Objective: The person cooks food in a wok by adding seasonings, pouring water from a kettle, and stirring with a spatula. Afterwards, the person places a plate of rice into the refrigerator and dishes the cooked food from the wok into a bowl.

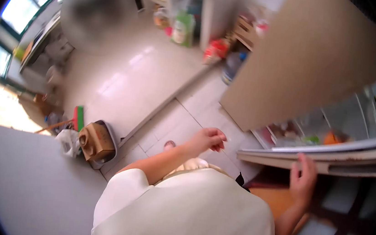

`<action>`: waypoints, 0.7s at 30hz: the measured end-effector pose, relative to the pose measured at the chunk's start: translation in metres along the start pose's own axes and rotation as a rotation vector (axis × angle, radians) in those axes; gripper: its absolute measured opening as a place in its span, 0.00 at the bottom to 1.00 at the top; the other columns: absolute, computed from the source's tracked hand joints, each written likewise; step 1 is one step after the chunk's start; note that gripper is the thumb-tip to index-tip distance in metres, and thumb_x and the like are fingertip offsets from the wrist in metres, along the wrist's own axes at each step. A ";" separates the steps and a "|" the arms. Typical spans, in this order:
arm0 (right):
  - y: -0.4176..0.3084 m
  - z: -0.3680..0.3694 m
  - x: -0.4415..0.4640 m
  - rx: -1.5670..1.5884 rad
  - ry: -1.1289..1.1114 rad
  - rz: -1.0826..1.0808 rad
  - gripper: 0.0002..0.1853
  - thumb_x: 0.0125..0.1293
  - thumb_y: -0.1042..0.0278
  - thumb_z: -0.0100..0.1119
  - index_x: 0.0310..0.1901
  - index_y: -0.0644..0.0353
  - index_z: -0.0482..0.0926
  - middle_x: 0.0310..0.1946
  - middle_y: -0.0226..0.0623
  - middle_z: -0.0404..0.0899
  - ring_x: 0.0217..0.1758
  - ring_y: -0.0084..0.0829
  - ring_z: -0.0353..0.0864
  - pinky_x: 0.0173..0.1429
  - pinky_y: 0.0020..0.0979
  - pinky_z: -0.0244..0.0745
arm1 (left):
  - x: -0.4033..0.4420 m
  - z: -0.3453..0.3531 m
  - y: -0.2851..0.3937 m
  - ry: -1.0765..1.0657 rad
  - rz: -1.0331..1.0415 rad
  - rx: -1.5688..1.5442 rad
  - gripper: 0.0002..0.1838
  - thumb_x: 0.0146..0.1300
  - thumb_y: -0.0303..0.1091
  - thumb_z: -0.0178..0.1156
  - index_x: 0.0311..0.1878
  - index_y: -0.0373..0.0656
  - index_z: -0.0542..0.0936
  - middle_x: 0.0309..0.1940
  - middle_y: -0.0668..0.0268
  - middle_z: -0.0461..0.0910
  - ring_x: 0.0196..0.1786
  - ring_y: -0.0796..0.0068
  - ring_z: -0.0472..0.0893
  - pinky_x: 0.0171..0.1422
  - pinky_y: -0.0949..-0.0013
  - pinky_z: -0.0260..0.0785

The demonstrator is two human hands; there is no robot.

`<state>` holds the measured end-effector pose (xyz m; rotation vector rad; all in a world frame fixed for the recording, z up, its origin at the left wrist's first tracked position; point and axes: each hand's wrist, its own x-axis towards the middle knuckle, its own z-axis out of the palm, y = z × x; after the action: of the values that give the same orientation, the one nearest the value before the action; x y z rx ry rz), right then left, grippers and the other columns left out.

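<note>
My left hand (211, 139) is held in front of my waist above the tiled floor. Its fingers curl loosely inward, and nothing shows in them. On the right, my right hand (304, 178) has its fingers apart, with the fingertips at the pale front edge (279, 160) of an open refrigerator. Whether they touch that edge I cannot tell. Shelves inside the refrigerator (322, 122) carry blurred food, including an orange item (332, 138). A large tan panel (304, 61), seemingly its door, stands out beyond the shelves.
A raised floor ledge (152, 111) runs diagonally ahead. Beside it stand a large bottle (233, 68) and a red bag (215, 51). At left, a cardboard box (98, 142) sits in a bin next to a white plastic bag (68, 141). A grey wall (39, 180) borders my left.
</note>
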<state>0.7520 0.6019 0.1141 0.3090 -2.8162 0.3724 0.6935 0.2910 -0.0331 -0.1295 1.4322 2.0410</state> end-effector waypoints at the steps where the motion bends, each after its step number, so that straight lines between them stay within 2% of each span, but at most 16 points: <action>1: -0.018 0.019 0.014 0.029 -0.135 -0.036 0.14 0.58 0.71 0.55 0.47 0.63 0.74 0.43 0.46 0.75 0.48 0.47 0.73 0.56 0.39 0.65 | -0.005 -0.008 0.006 -0.024 0.026 -0.013 0.07 0.65 0.33 0.53 0.39 0.42 0.77 0.28 0.69 0.79 0.32 0.81 0.77 0.37 0.78 0.69; 2: -0.017 0.046 0.020 0.108 -0.283 -0.075 0.16 0.57 0.69 0.57 0.47 0.63 0.74 0.43 0.45 0.76 0.48 0.46 0.73 0.56 0.38 0.65 | -0.006 -0.012 0.004 -0.047 0.047 -0.013 0.06 0.65 0.32 0.53 0.39 0.43 0.77 0.29 0.69 0.80 0.33 0.81 0.78 0.37 0.77 0.69; 3: -0.028 0.077 0.027 0.179 -0.404 -0.100 0.17 0.56 0.66 0.59 0.47 0.64 0.74 0.44 0.45 0.76 0.49 0.44 0.74 0.54 0.36 0.67 | -0.016 -0.029 0.005 -0.073 0.104 -0.047 0.11 0.61 0.24 0.53 0.47 0.44 0.75 0.39 0.67 0.78 0.40 0.78 0.77 0.42 0.75 0.70; 4: -0.039 0.112 0.033 0.345 -0.500 -0.081 0.17 0.54 0.66 0.59 0.46 0.63 0.75 0.39 0.47 0.76 0.44 0.47 0.75 0.50 0.39 0.70 | -0.024 -0.046 0.004 0.029 0.224 0.011 0.15 0.60 0.22 0.53 0.50 0.44 0.73 0.43 0.66 0.76 0.43 0.77 0.76 0.44 0.74 0.70; 6: -0.050 0.184 0.042 0.559 -0.711 0.046 0.16 0.58 0.64 0.57 0.45 0.64 0.76 0.39 0.46 0.78 0.43 0.38 0.78 0.47 0.34 0.72 | -0.040 -0.074 -0.009 0.237 0.427 0.112 0.23 0.56 0.17 0.53 0.56 0.45 0.70 0.51 0.64 0.71 0.49 0.74 0.74 0.49 0.73 0.71; 7: -0.046 0.228 0.038 0.629 -0.796 0.110 0.16 0.59 0.62 0.56 0.45 0.64 0.76 0.39 0.45 0.79 0.42 0.34 0.78 0.46 0.33 0.72 | -0.050 -0.095 -0.007 0.261 0.334 0.119 0.31 0.52 0.14 0.53 0.60 0.46 0.65 0.56 0.63 0.65 0.54 0.73 0.70 0.53 0.71 0.70; 8: -0.035 0.275 0.026 0.629 -0.823 0.116 0.16 0.60 0.61 0.56 0.45 0.64 0.76 0.38 0.44 0.80 0.40 0.33 0.78 0.45 0.32 0.72 | -0.066 -0.108 -0.002 0.379 0.326 0.153 0.27 0.53 0.15 0.54 0.58 0.44 0.67 0.50 0.64 0.69 0.52 0.74 0.71 0.52 0.72 0.70; 9: -0.006 0.313 0.001 0.639 -0.838 0.116 0.17 0.61 0.60 0.55 0.45 0.64 0.76 0.38 0.42 0.80 0.39 0.31 0.78 0.44 0.31 0.72 | -0.070 -0.113 -0.009 0.410 0.302 0.095 0.26 0.54 0.16 0.54 0.57 0.44 0.68 0.48 0.64 0.70 0.50 0.75 0.72 0.52 0.73 0.70; 11: 0.020 0.359 -0.029 0.428 -1.051 0.053 0.17 0.60 0.60 0.55 0.46 0.64 0.76 0.37 0.39 0.81 0.37 0.32 0.79 0.43 0.33 0.73 | -0.095 -0.143 -0.016 0.451 0.262 -0.004 0.22 0.55 0.17 0.55 0.54 0.43 0.69 0.44 0.65 0.71 0.48 0.77 0.73 0.51 0.73 0.71; 12: 0.024 0.368 -0.032 0.329 -1.146 0.035 0.17 0.61 0.60 0.55 0.45 0.63 0.76 0.36 0.39 0.81 0.36 0.31 0.79 0.42 0.32 0.73 | -0.106 -0.156 -0.015 0.462 0.237 -0.046 0.21 0.56 0.18 0.55 0.53 0.43 0.70 0.43 0.66 0.72 0.46 0.78 0.73 0.49 0.74 0.71; 13: 0.028 0.377 -0.034 0.255 -1.221 0.047 0.16 0.61 0.60 0.55 0.45 0.63 0.76 0.35 0.38 0.81 0.35 0.31 0.78 0.41 0.32 0.73 | -0.115 -0.163 -0.014 0.495 0.242 -0.013 0.18 0.57 0.19 0.55 0.51 0.43 0.71 0.38 0.68 0.72 0.40 0.81 0.74 0.43 0.75 0.71; 15: 0.028 0.383 -0.024 0.193 -1.316 0.158 0.15 0.61 0.60 0.54 0.43 0.62 0.76 0.34 0.38 0.80 0.34 0.30 0.78 0.39 0.31 0.73 | -0.127 -0.186 -0.010 0.480 0.236 -0.061 0.16 0.57 0.19 0.56 0.49 0.42 0.71 0.35 0.69 0.72 0.37 0.82 0.73 0.40 0.76 0.70; 17: 0.025 0.390 -0.004 0.222 -1.322 0.291 0.14 0.61 0.61 0.53 0.42 0.61 0.75 0.32 0.37 0.80 0.32 0.29 0.78 0.37 0.30 0.73 | -0.131 -0.195 0.001 0.492 0.212 -0.145 0.13 0.59 0.21 0.55 0.47 0.41 0.72 0.29 0.72 0.72 0.33 0.84 0.72 0.36 0.78 0.69; 20: 0.003 0.411 0.047 0.322 -1.283 0.445 0.12 0.61 0.61 0.53 0.40 0.60 0.75 0.30 0.36 0.79 0.30 0.28 0.78 0.34 0.29 0.72 | -0.128 -0.220 0.009 0.513 0.268 -0.193 0.11 0.60 0.21 0.54 0.45 0.41 0.73 0.30 0.73 0.72 0.33 0.85 0.72 0.36 0.78 0.68; 21: -0.010 0.421 0.067 0.361 -1.268 0.482 0.11 0.61 0.61 0.52 0.39 0.60 0.75 0.29 0.36 0.79 0.30 0.28 0.77 0.33 0.29 0.72 | -0.127 -0.231 0.015 0.519 0.241 -0.177 0.09 0.60 0.21 0.54 0.44 0.41 0.74 0.31 0.73 0.73 0.35 0.85 0.73 0.40 0.78 0.69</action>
<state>0.5867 0.4625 -0.2539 -0.1752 -4.0497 1.1199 0.7243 0.0302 -0.0609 -0.6283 1.6249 2.4510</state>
